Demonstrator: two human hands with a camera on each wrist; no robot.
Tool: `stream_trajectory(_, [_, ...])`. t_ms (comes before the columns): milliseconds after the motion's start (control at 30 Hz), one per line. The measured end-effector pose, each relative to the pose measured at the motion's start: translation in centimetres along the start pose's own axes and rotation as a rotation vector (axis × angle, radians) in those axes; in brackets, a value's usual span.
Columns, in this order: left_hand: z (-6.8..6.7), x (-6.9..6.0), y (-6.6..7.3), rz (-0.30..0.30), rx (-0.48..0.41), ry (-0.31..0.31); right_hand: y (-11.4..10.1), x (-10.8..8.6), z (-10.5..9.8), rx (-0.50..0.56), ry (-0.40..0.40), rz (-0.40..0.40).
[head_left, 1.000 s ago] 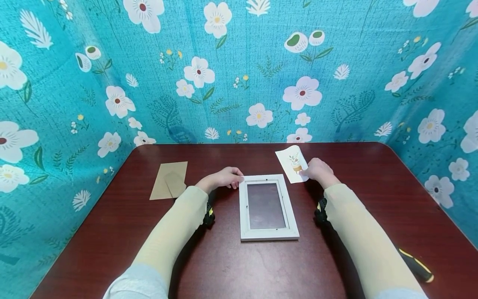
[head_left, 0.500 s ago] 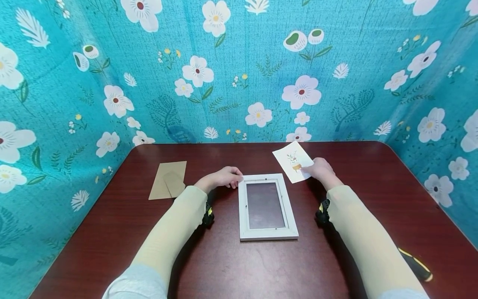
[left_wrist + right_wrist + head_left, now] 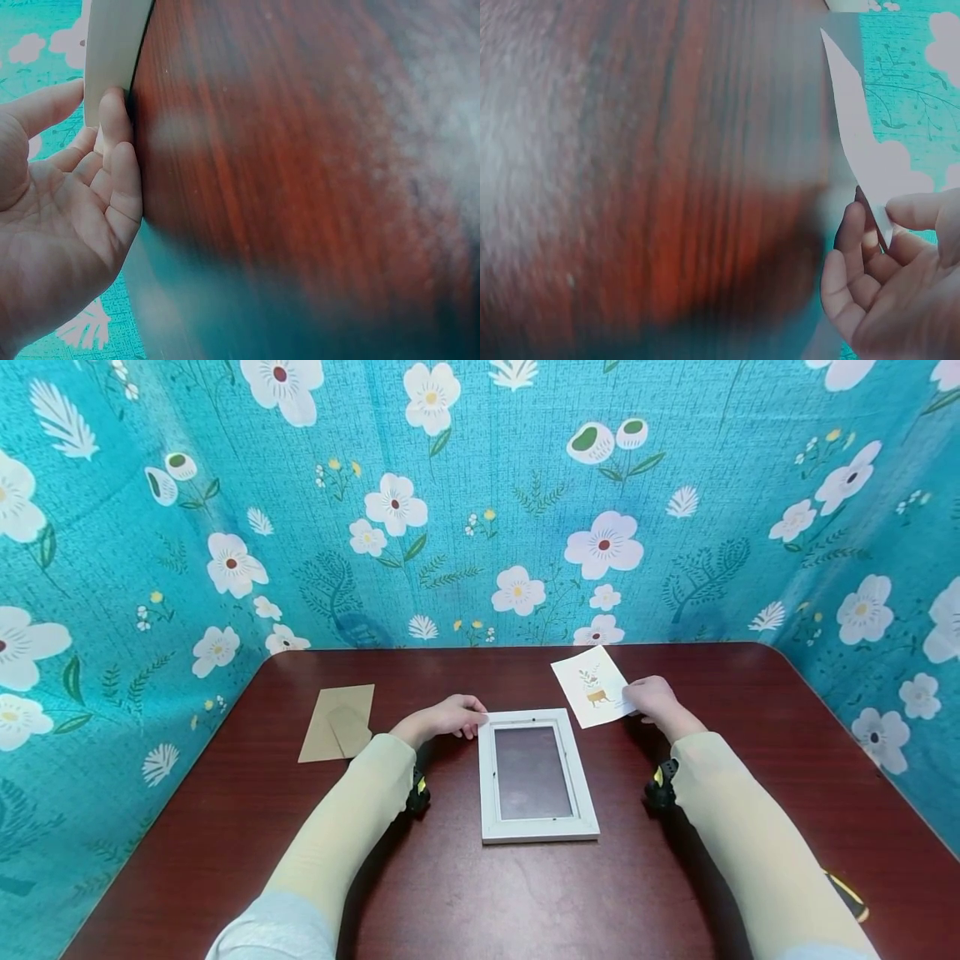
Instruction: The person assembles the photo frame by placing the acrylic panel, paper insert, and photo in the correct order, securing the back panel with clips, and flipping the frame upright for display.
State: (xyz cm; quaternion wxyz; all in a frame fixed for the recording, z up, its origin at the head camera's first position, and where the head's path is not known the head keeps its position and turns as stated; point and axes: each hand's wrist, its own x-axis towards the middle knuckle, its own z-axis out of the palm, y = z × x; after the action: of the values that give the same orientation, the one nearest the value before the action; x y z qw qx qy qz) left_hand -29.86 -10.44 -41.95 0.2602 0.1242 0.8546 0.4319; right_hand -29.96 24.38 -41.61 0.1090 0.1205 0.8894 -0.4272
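Dark red tabletop (image 3: 450,897) spread beneath both hands. White picture frame (image 3: 491,781) laid flat just right of left hand (image 3: 448,717), its corner lightly pinched by that hand's thumb and fingers; probably light and rigid, clear pane (image 3: 534,774) perhaps fragile, best held by outer edges. Brown backing board (image 3: 322,727) seen left of left hand. Printed card (image 3: 585,683) pinched, slightly bowed, by right hand (image 3: 654,700), left of it; likely featherlight, easily creased, best taken by margins.

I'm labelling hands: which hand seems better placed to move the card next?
Likely the right hand: it pinches the card near a corner, while the left hand holds the frame at a corner.
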Motion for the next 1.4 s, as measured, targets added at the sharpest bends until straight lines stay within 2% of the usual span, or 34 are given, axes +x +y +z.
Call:
stream_trajectory(267, [0.0, -0.2, 0.1, 0.001, 0.002, 0.001, -0.7, -0.7, -1.4, 0.106, -0.009, -0.048])
stream_trajectory(600, [-0.2, 0.0, 0.0, 0.017, 0.014, -0.006, -2.3, -2.5, -3.0, 0.175, -0.018, -0.134])
stream_trajectory(800, [-0.2, 0.2, -0.2, 0.014, 0.006, -0.011, -2.7, -3.5, -3.6, 0.17, 0.016, -0.175])
stream_trajectory(1000, [-0.2, 0.1, -0.3, 0.013, 0.002, -0.009, -3.0, -4.9, -4.0, 0.162, 0.056, -0.225])
stream_trajectory(1200, [-0.2, 0.0, -0.2, 0.008, -0.01, -0.004, -2.6, -6.0, -3.9, 0.225, 0.103, -0.298])
stream_trajectory(1400, [-0.1, 0.1, -0.2, 0.012, -0.015, -0.014, -2.1, -7.7, -3.1, 0.295, 0.107, -0.35])
